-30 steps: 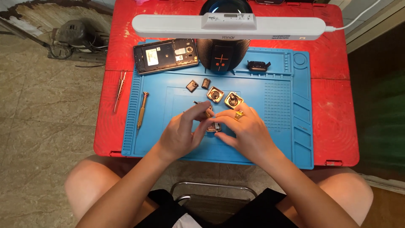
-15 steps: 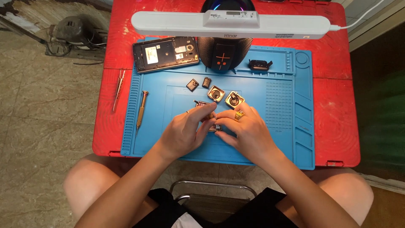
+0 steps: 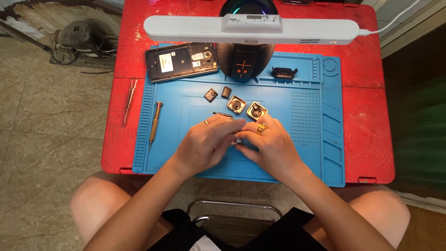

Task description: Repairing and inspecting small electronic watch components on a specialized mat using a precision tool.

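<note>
My left hand (image 3: pixel 207 142) and my right hand (image 3: pixel 270 143) meet over the middle of a blue work mat (image 3: pixel 306 139). Between their fingertips they pinch a small dark metal part (image 3: pixel 238 141), mostly hidden by the fingers. A gold ring (image 3: pixel 262 127) is on my right hand and a thin ring on my left. Just beyond the fingers lie two small square metal-framed parts (image 3: pixel 236 104) (image 3: pixel 256 110) and two smaller dark pieces (image 3: pixel 210 95) (image 3: pixel 226 92).
An opened phone (image 3: pixel 181 61) lies at the mat's far left corner. A screwdriver (image 3: pixel 155 122) rests on the mat's left side, tweezers (image 3: pixel 129 101) on the red table (image 3: pixel 371 121). A dark round speaker (image 3: pixel 243 62) and a white lamp bar (image 3: pixel 251 29) sit at the back, with a small black part (image 3: pixel 283 73).
Both hands stay together over the mat's middle; the fingers have shifted slightly around the small part. Nothing else has moved.
</note>
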